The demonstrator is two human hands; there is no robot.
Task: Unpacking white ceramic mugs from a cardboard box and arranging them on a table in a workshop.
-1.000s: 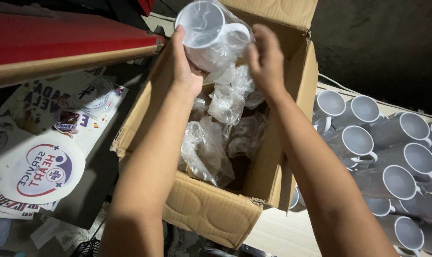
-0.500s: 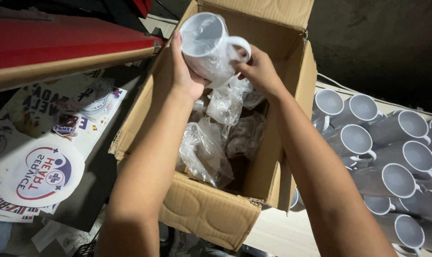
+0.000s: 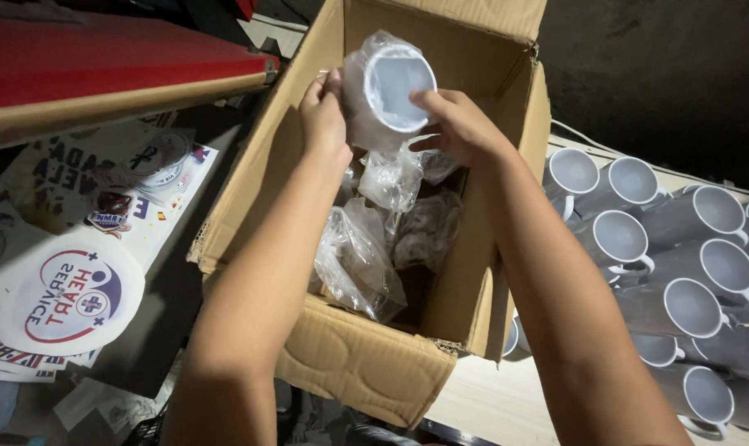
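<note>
we hold a white mug (image 3: 388, 87), wrapped in a clear plastic bag, over the open cardboard box (image 3: 366, 376), up at 12 o'clock in the view. our left hand (image 3: 325, 120) presses its palm and fingers against the mug's left side, its grip closed on the wrapped wall. our right hand (image 3: 461, 124) meets the mug from the 3 o'clock side, fingers curled onto the rim and the plastic below it, grip narrow and closed on the same mug. the mug tilts so its mouth faces us.

below the mug, loose plastic (image 3: 391, 177) hangs from the wrap into the box. more bagged pieces (image 3: 358, 260) lie inside, crumpled together near the box's middle and toward 7 o'clock of its opening; what each bag holds we cannot tell.

at 3 to 5 o'clock, just beside the box, a group of grey mugs with white insides (image 3: 672, 272) lies on its side on a pale table (image 3: 490, 405), mouths turned toward us, packed close and touching.

at 9 o'clock, printed sheets and a round sticker (image 3: 69, 301) lie on a lower surface. a red board with a wooden edge (image 3: 102, 70) crosses the view at 10 o'clock.
</note>
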